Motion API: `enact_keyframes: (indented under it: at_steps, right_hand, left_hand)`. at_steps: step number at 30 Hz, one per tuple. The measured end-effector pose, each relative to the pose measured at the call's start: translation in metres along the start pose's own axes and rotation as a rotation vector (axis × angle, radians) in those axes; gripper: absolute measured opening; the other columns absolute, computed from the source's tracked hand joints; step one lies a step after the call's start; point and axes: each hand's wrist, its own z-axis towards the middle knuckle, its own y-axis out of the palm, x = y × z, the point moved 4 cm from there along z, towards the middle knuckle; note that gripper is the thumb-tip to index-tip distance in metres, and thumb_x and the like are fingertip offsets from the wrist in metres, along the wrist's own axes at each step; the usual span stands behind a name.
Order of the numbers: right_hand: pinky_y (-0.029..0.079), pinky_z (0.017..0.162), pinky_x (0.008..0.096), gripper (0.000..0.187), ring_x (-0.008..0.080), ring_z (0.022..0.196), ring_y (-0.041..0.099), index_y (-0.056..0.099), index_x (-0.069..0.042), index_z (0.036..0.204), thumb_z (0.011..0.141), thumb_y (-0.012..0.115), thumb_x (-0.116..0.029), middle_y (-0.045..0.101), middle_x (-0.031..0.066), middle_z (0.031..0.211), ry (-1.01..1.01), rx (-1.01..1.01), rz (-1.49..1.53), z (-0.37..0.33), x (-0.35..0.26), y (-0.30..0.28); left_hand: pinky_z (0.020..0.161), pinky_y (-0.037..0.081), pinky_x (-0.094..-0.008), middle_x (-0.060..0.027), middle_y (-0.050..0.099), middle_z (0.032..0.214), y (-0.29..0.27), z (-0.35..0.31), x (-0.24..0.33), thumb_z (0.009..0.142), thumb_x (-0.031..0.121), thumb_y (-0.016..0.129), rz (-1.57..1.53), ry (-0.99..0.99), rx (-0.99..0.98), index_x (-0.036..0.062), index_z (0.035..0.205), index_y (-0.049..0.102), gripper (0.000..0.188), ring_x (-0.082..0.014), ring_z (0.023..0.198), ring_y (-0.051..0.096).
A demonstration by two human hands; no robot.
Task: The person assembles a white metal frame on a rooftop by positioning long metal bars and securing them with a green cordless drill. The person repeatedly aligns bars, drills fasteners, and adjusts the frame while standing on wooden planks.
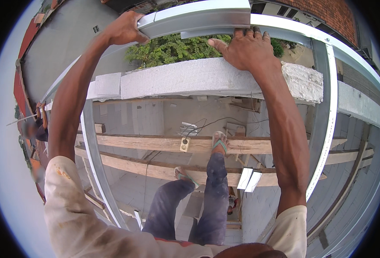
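Note:
A shiny steel channel (198, 18) runs across the top of the head view, overlapping a longer steel rail (284, 25) on the right. My left hand (124, 29) is closed around the channel's left part, thumb below its lower edge. Near the channel's right end, my right hand (251, 49) has its fingers against the lower edge and its thumb stretched out to the left; it is open. Just below my hands lies a white block wall top (185, 77). Upright steel posts (325, 107) stand at either side of me.
My sandalled feet stand on two wooden planks (155, 142) high above a floor. A socket box (185, 144) with a cable and cut metal pieces (249, 179) rest on them. One person (39, 124) is at the far left; another (232, 202) is below.

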Motion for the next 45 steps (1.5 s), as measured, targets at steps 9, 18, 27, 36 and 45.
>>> enact_keyframes:
  at_steps: [9,18,27,36,45]
  right_hand:
    - [0.015,0.131,0.0511,0.082,0.0268,0.153,0.035,0.050,-0.014,0.152,0.094,0.053,-0.072,0.048,0.0093,0.158,-0.627,0.091,0.412,-0.074,-0.049,-0.025]
    - [0.032,0.126,0.0561,0.074,0.0260,0.148,0.044,0.055,-0.028,0.148,0.081,0.082,-0.043,0.053,0.0027,0.155,-0.342,0.333,0.292,-0.122,0.030,-0.056]
    - [0.045,0.117,0.0466,0.071,0.0332,0.135,0.056,0.052,-0.018,0.149,0.087,0.082,-0.030,0.058,0.0136,0.148,-0.123,0.439,0.208,-0.051,0.108,-0.075]
    - [0.050,0.111,0.0463,0.086,0.0329,0.125,0.064,0.050,-0.012,0.150,0.078,0.088,-0.040,0.063,0.0149,0.140,-0.362,0.235,0.145,0.045,0.108,-0.039]
    - [0.060,0.085,0.0445,0.058,0.0329,0.099,0.072,0.060,-0.005,0.107,0.081,0.084,-0.051,0.072,0.0134,0.101,-0.461,0.323,-0.048,0.058,0.083,-0.029]
  left_hand:
    - [0.081,0.056,-0.0447,-0.0270,0.074,0.104,-0.003,-0.008,-0.018,0.067,0.028,0.083,-0.079,0.099,0.002,0.0014,0.104,0.075,0.046,-0.0344,0.092,0.073]
    - [0.091,0.057,-0.0394,-0.0204,0.076,0.099,0.010,-0.004,-0.002,0.066,0.022,0.086,-0.007,-0.014,0.065,-0.0060,0.115,0.072,0.058,-0.0310,0.086,0.073]
    - [0.085,0.056,-0.0440,-0.0197,0.076,0.101,0.038,-0.003,0.005,0.076,0.024,0.081,0.047,-0.060,0.117,0.0053,0.117,0.074,0.046,-0.0358,0.089,0.073]
    - [0.086,0.056,-0.0441,-0.0220,0.075,0.102,0.048,0.008,0.004,0.075,0.024,0.081,0.044,-0.060,0.075,0.0046,0.115,0.075,0.045,-0.0396,0.090,0.072]
    - [0.087,0.059,-0.0431,-0.0194,0.077,0.096,0.049,0.010,0.001,0.074,0.027,0.082,0.024,-0.088,0.063,0.0067,0.114,0.076,0.046,-0.0354,0.088,0.074]
